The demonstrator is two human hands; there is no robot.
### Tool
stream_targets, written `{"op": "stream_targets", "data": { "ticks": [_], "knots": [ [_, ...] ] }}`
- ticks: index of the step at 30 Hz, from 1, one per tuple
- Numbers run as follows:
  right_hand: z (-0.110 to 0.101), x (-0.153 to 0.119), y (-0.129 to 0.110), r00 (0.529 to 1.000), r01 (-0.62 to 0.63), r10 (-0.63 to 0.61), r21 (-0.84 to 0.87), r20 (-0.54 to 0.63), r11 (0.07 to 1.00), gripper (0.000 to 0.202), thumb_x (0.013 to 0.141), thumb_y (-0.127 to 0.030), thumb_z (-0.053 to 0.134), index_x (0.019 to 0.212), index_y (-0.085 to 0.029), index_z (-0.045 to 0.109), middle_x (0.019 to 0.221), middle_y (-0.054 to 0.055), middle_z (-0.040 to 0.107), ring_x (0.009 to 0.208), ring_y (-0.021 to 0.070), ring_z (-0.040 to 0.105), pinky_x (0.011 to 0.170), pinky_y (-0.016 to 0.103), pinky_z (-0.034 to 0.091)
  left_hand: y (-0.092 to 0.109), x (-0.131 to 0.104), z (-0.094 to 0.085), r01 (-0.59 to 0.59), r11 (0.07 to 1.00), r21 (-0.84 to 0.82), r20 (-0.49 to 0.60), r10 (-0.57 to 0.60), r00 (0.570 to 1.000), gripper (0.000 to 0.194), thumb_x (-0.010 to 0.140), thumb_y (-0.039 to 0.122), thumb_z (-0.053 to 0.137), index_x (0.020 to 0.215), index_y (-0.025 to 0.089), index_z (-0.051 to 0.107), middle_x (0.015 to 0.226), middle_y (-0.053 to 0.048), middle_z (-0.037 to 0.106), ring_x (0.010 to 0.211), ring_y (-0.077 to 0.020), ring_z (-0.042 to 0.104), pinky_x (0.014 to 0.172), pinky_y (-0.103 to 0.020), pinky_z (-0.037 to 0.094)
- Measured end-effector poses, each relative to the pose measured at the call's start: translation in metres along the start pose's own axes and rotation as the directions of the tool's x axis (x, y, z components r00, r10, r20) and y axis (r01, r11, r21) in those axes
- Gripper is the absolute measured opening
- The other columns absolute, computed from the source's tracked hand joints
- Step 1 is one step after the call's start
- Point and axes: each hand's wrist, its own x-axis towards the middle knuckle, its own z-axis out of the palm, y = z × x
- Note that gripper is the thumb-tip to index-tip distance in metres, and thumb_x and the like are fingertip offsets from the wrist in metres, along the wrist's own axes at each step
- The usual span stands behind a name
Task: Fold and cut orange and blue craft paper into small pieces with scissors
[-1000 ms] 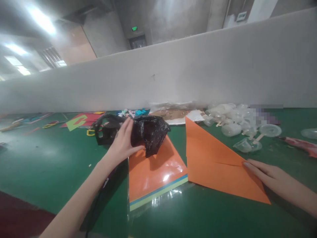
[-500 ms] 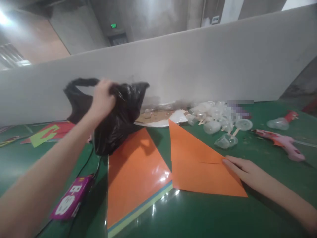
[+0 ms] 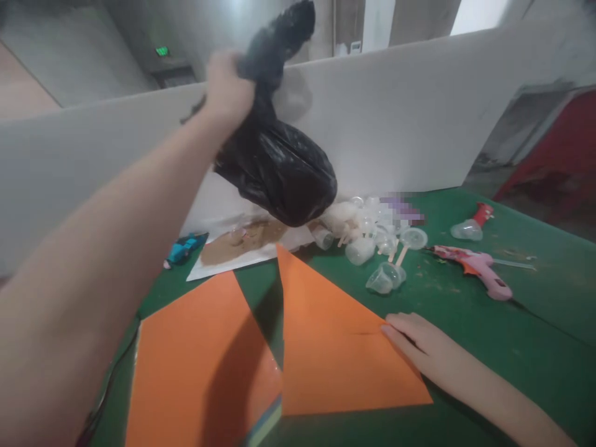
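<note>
My left hand point(image 3: 229, 90), blurred by motion, is closed round the upper part of a black plastic bag point(image 3: 298, 177), which hangs in the air over the back of the table. My right hand point(image 3: 414, 338) pinches the right slanting edge of an orange paper sheet point(image 3: 326, 347) between thumb and fingers. Left of that sheet, under the bag's shadow, lies another orange sheet point(image 3: 186, 354) with blue and green layers showing at its lower right edge.
White paper with brown material point(image 3: 223, 248) lies at the back. Clear plastic cups point(image 3: 361, 250) with wooden sticks are heaped behind the right sheet. A pink glue gun point(image 3: 484, 267) and a red tool point(image 3: 482, 214) are at the right. A white partition point(image 3: 395, 118) stands behind the table point(image 3: 465, 323).
My left hand has lifted the black bag up and to the right, uncovering the white paper and a blue object. The view has turned right. My right hand still holds the orange sheet.
</note>
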Motion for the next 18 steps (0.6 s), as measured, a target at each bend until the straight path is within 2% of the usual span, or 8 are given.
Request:
{"op": "stream_targets", "data": {
  "ticks": [2, 4, 6, 8, 11, 14, 16, 18],
  "knots": [
    [0.000, 0.001, 0.000, 1.000, 0.010, -0.010, -0.008, -0.004, 1.000, 0.044, 0.103, -0.050, 0.025, 0.072, -0.024, 0.043, 0.076, 0.003, 0.059, 0.079, 0.0241, 0.056, 0.075, 0.038, 0.042, 0.018, -0.010, 0.036, -0.073, 0.989, -0.128, 0.066, 0.082, 0.994, 0.034, 0.088, 0.022, 0.048, 0.113, 0.012, 0.068, 0.107, -0.002, 0.069, 0.115, -0.0254, 0.064, 0.096, -0.034, 0.049],
    [-0.001, 0.001, -0.001, 1.000, 0.017, -0.017, -0.013, -0.006, 1.000, 0.044, 0.103, -0.049, 0.025, 0.072, -0.024, 0.043, 0.076, 0.003, 0.059, 0.078, 0.0237, 0.056, 0.074, 0.038, 0.042, 0.030, -0.025, 0.066, -0.088, 0.976, -0.200, 0.150, 0.119, 0.982, 0.025, 0.085, 0.016, 0.054, 0.102, 0.011, 0.071, 0.096, -0.005, 0.071, 0.105, -0.0252, 0.067, 0.093, -0.035, 0.052],
    [-0.002, 0.000, -0.002, 1.000, 0.018, -0.018, -0.010, -0.002, 1.000, 0.042, 0.103, -0.047, 0.026, 0.072, -0.023, 0.042, 0.076, 0.002, 0.059, 0.078, 0.0233, 0.056, 0.074, 0.037, 0.042, 0.036, -0.041, 0.086, -0.109, 0.971, -0.212, 0.209, 0.154, 0.966, 0.022, 0.081, 0.013, 0.059, 0.099, 0.014, 0.071, 0.093, -0.006, 0.071, 0.099, -0.0248, 0.067, 0.091, -0.036, 0.052],
    [-0.003, -0.001, -0.003, 1.000, 0.021, -0.021, -0.010, 0.004, 1.000, 0.041, 0.103, -0.045, 0.027, 0.072, -0.023, 0.042, 0.076, 0.002, 0.059, 0.078, 0.0230, 0.056, 0.075, 0.037, 0.042, 0.037, -0.055, 0.091, -0.163, 0.971, -0.176, 0.305, 0.212, 0.929, 0.028, 0.078, 0.015, 0.065, 0.106, 0.016, 0.069, 0.103, -0.009, 0.068, 0.101, -0.0270, 0.066, 0.093, -0.039, 0.052],
    [-0.004, -0.003, -0.004, 1.000, 0.020, -0.020, -0.006, -0.006, 1.000, 0.041, 0.104, -0.045, 0.028, 0.072, -0.023, 0.043, 0.075, 0.002, 0.059, 0.079, 0.0228, 0.056, 0.073, 0.036, 0.042, 0.034, -0.075, 0.070, -0.218, 0.974, -0.055, 0.410, 0.221, 0.885, 0.057, 0.073, 0.026, 0.075, 0.128, 0.020, 0.060, 0.123, -0.011, 0.058, 0.113, -0.0342, 0.062, 0.098, -0.049, 0.048],
    [-0.005, -0.003, -0.005, 1.000, 0.013, -0.012, 0.003, -0.018, 1.000, 0.043, 0.103, -0.047, 0.028, 0.072, -0.024, 0.044, 0.075, 0.003, 0.060, 0.079, 0.0230, 0.056, 0.074, 0.036, 0.043, 0.032, -0.106, 0.025, -0.217, 0.975, 0.053, 0.474, 0.167, 0.865, 0.072, 0.075, 0.036, 0.075, 0.141, 0.025, 0.049, 0.131, -0.009, 0.051, 0.110, -0.0361, 0.063, 0.095, -0.052, 0.049],
    [-0.005, -0.003, -0.006, 1.000, 0.013, -0.013, 0.006, -0.013, 1.000, 0.043, 0.102, -0.048, 0.027, 0.072, -0.024, 0.046, 0.075, 0.003, 0.060, 0.078, 0.0232, 0.057, 0.076, 0.038, 0.045, 0.032, -0.135, -0.005, -0.235, 0.968, 0.092, 0.435, 0.173, 0.884, 0.071, 0.080, 0.038, 0.069, 0.145, 0.030, 0.043, 0.134, -0.008, 0.050, 0.100, -0.0316, 0.067, 0.091, -0.050, 0.051],
    [-0.005, -0.003, -0.007, 1.000, 0.004, -0.004, 0.012, 0.002, 1.000, 0.044, 0.102, -0.050, 0.027, 0.074, -0.024, 0.050, 0.077, 0.003, 0.063, 0.079, 0.0243, 0.059, 0.079, 0.040, 0.046, 0.032, -0.171, -0.028, -0.196, 0.971, 0.139, 0.300, 0.148, 0.942, 0.058, 0.087, 0.039, 0.061, 0.142, 0.032, 0.044, 0.127, -0.006, 0.055, 0.089, -0.0268, 0.068, 0.086, -0.046, 0.053]
  ]
}}
